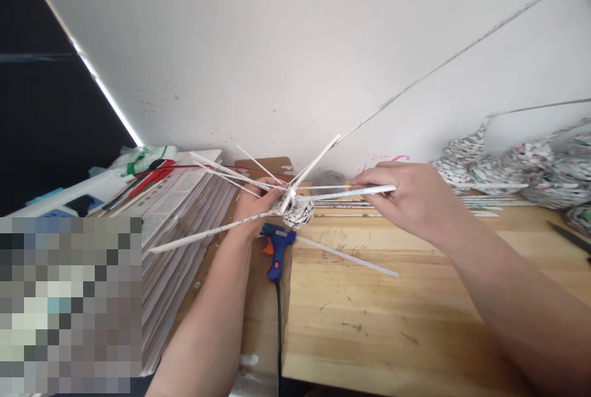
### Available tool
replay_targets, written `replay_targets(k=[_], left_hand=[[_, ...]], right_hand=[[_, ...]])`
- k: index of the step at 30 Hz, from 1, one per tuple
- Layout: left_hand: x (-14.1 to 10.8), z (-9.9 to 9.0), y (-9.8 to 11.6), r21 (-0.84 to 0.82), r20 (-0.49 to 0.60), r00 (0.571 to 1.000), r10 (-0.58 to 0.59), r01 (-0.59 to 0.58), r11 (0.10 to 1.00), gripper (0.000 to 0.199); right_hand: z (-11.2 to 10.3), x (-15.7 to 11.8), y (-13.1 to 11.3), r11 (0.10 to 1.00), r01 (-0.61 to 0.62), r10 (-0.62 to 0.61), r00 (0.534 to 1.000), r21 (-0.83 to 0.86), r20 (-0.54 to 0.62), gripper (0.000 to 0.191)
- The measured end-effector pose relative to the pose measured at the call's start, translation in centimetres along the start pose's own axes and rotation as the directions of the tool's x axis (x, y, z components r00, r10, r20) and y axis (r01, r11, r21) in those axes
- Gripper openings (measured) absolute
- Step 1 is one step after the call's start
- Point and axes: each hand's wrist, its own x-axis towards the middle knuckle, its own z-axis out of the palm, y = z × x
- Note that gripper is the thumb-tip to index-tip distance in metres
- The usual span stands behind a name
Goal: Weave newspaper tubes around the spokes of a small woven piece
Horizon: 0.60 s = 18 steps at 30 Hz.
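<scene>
A small round piece woven from rolled newspaper tubes (298, 211) hangs over the board's left end, with several long paper tubes sticking out of it. Wrapped round its left side, my left hand (261, 197) grips the weaving, and part of the piece hides behind the fingers. To the right, my right hand (392, 191) pinches a paper tube (339, 193) that runs level from the weaving. One very long tube (415, 84) slants up toward the top right corner. Below the weaving lies a blue glue gun (278, 249) with an orange trigger and a pale glue stick out its back.
A wooden board (360, 304) covers the front right of the bench. Stacked newspapers (180, 212) rise at the left, with a red cutter (152, 178) on top. Several woven paper pieces (494, 166) stand at the back right, near a dark blade (570, 237). A white wall (295, 46) closes the back.
</scene>
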Motion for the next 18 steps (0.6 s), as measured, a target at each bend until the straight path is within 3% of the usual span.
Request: replay_targets(k=[18], left_hand=[[-0.15,0.46,0.23,-0.082,0.023,1.0,-0.013,0.015,0.997,0.009]], right_hand=[[0.42,0.16,0.11,0.998,-0.027,0.026,0.999,0.048,0.029,0.024]])
